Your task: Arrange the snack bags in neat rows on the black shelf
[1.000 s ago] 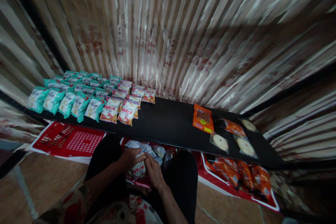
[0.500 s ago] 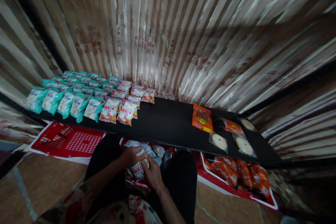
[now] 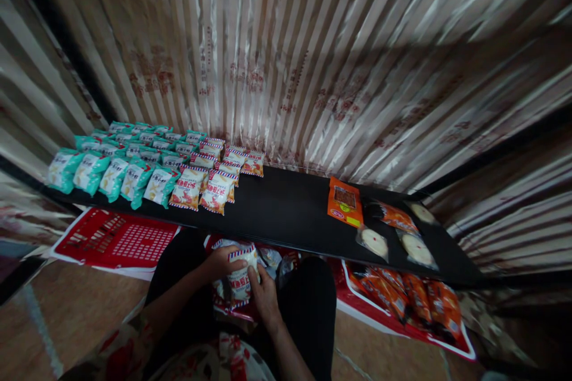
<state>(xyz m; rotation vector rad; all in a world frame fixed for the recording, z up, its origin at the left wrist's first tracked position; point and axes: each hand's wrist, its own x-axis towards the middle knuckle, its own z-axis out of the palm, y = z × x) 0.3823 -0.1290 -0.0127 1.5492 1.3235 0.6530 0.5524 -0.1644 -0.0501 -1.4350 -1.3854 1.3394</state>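
Note:
Low between my knees, my left hand is closed on a white snack bag with red lettering and red-and-blue striped ends. My right hand grips the same bag at its right edge, thumb on the front; its other fingers are partly hidden. Beneath and behind it, a red basket holds more silvery packets. On the black shelf ahead, similar striped snack bags stand in rows beside the teal snack bags.
Toward the shelf's right lie an orange packet, a black-and-orange packet and several round pale items in clear wrap. Below are a red basket with orange packets and, at left, another red basket. A striped curtain hangs behind.
The bag in my hands has shifted slightly right and turned, showing more of its front. My left fingers now lie across its upper part. Items on the shelf stay put.

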